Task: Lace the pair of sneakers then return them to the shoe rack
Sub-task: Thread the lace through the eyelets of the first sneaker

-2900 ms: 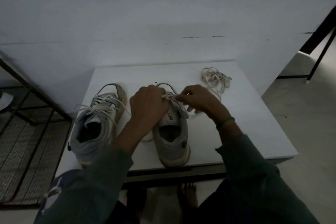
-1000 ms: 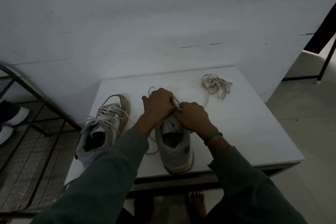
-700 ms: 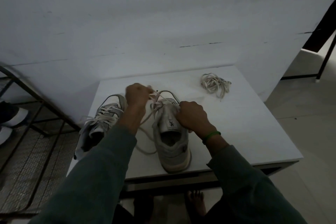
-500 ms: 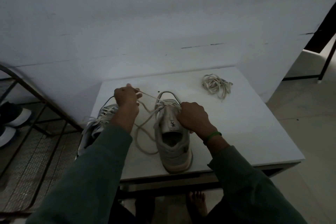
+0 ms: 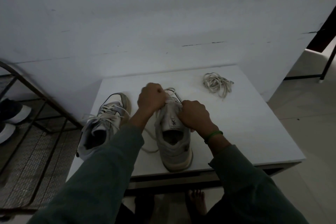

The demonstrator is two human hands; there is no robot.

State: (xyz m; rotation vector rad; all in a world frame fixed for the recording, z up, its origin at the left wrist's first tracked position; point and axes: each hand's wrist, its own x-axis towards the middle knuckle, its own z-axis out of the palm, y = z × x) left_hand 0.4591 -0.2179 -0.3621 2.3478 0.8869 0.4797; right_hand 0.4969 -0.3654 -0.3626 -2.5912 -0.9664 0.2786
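Lacing at a white surface in a dim room

Standing beside the person, I see a low white surface (image 5: 245, 123) pushed against a pale, scuffed wall (image 5: 145, 14), all of it in weak grey light. Two grey sneakers sit on it with their toes toward the wall. The laced sneaker (image 5: 101, 123) lies at the left edge, tilted a little outward, with its lace ends spilling loose. The middle sneaker (image 5: 174, 143) stands upright near the front edge, and both hands work over it.

The left hand (image 5: 151, 97) is curled tight at the toe end and pinches the lace (image 5: 149, 148), which trails back in a slack loop on the surface between the two shoes. The right hand (image 5: 193, 114) is clenched on the sneaker's upper just beside the tongue, with a green band (image 5: 214, 134) round its wrist. Dark green sleeves cover both forearms.

A bundle of spare lace (image 5: 217, 85) lies well apart, near the far right corner of the surface. To the left stands the shoe rack (image 5: 36, 123), a dark metal frame with mesh shelves, and dark shoes with white soles (image 5: 12, 112) rest on it at the edge of view. A black metal frame (image 5: 329, 56) stands on the pale floor (image 5: 309, 132) at the right. Bare feet (image 5: 197, 202) show beneath the surface's front edge.
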